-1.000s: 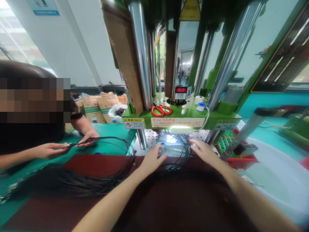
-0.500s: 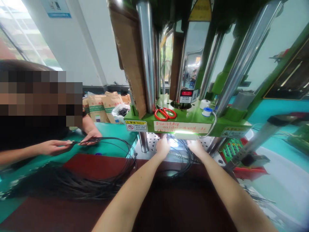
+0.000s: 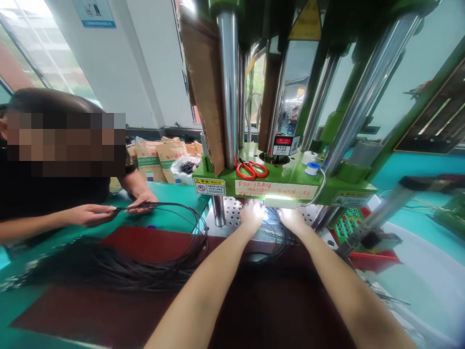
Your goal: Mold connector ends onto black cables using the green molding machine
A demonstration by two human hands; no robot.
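Both my arms reach under the green plate of a press [image 3: 327, 186]. Beneath its lit lamp, my left hand [image 3: 252, 217] is at the left of the bright work area, its fingers mostly hidden and washed out by light. Across from it, my right hand [image 3: 291, 220] is at the right side, fingertips also lost in the glare. Black cables [image 3: 279, 247] run between and below the hands, looping toward the front edge of the perforated metal bed [image 3: 228, 208]. Whether either hand grips a cable I cannot tell.
Red-handled scissors [image 3: 252, 169] and a blue-rimmed spool [image 3: 312, 168] lie on the press plate. At left, a co-worker [image 3: 83, 215] holds black cables. A large cable bundle [image 3: 145, 274] covers the table's left side. A button panel [image 3: 350, 225] stands at right.
My hands have drawn slightly closer together under the plate, and my left hand has shifted a little right. The camera view has shifted slightly. The co-worker's head has moved right.
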